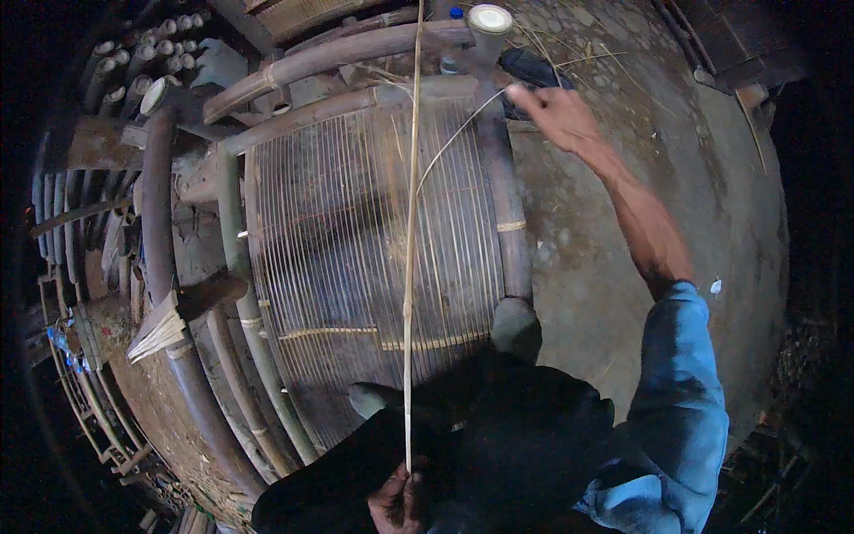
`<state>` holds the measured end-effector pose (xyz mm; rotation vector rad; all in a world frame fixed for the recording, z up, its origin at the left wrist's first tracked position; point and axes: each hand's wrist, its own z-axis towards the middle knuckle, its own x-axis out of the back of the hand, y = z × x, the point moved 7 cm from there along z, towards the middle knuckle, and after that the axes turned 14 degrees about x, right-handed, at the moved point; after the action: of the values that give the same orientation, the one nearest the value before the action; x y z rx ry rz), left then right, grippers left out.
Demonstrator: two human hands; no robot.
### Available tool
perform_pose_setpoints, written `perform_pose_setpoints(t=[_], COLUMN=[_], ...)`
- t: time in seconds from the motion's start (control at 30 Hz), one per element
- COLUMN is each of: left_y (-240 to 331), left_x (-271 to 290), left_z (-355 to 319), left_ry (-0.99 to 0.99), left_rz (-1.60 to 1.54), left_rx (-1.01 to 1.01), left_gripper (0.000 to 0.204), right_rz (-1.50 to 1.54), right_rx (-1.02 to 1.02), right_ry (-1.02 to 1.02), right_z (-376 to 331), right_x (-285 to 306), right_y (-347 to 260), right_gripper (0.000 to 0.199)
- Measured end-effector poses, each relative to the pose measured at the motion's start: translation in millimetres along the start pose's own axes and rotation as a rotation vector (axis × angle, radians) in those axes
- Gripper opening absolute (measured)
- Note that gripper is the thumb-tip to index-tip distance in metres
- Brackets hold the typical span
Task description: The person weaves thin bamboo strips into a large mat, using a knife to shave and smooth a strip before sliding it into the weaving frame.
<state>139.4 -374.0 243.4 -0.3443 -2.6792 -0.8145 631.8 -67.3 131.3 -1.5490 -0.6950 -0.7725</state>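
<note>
A long pale bamboo strip (410,294) runs nearly straight up the middle of the view, passing above a slatted bamboo bench. My left hand (398,500) is closed around its lower end, close to my lap. With my right arm stretched out far to the right, my right hand (560,114) pinches the tip of a thin sliver (455,136). That sliver curves from my fingers down to the strip, meeting it above mid-length. The right fingers are somewhat blurred. In the dark, part of my left hand is hard to make out.
Below the strip is the bench of thin bamboo slats (329,231), framed by thick poles (197,418). An upright bamboo post (491,36) stands at its far right corner, beside a dark shoe-like item (527,69). Cut bamboo tubes (147,53) are stacked far left.
</note>
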Motion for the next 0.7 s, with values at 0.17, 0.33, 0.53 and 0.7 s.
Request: perform_pose_setpoints(t=[0.17, 0.33, 0.53, 0.7], left_y=[23.1, 100.5, 132.0, 145.0], left_x=[6.6, 40.2, 65.8, 66.3], left_z=[-5.4, -17.9, -17.9, -17.1], left_ry=[0.026, 0.241, 0.369, 0.373], left_rz=[-0.072, 0.378, 0.656, 0.645], left_rx=[0.123, -0.298, -0.396, -0.411], left_gripper=[0.02, 0.018, 0.022, 0.025], right_rz=[0.16, 0.009, -0.182, -0.222], right_rx=[-0.16, -0.116, 0.274, 0.474], right_ry=[0.161, 0.122, 0.108, -0.024], right_z=[-21.9, -28.8, 16.2, 76.8], right_x=[2.7, -35.1, -80.8, -116.4], right_y=[18.9, 29.6, 7.4, -35.4], right_gripper=[0.077, 0.051, 0.04, 0.043])
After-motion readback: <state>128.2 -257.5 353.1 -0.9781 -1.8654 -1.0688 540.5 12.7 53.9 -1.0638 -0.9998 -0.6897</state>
